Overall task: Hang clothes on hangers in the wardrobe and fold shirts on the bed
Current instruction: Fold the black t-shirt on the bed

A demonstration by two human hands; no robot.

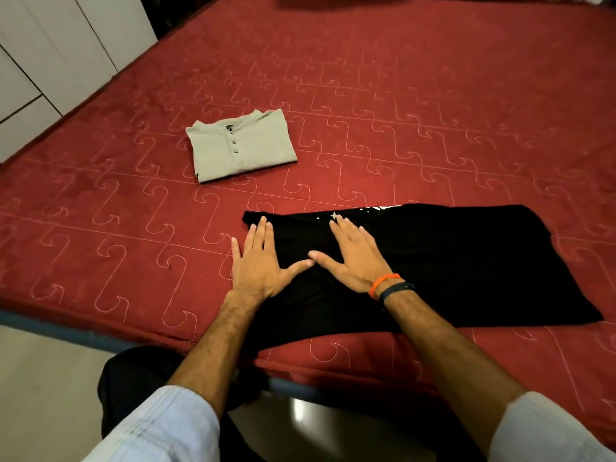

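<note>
A black shirt (450, 261) with a small white print lies partly folded near the front edge of the red quilted bed (400, 111). My left hand (260, 261) presses flat on the shirt's left end, its outer fingers partly on the bedcover. My right hand (350, 258) lies flat on the shirt just beside it, thumbs nearly touching; the wrist carries an orange and a dark band. A grey buttoned shirt (240, 145) sits folded farther back on the bed, left of centre.
White wardrobe doors (50, 55) stand at the far left beside the bed. A dark strip of something lies along the bed's far edge (433, 0). Pale floor (43, 388) shows below the bed's front edge, with my dark trouser leg (140, 388).
</note>
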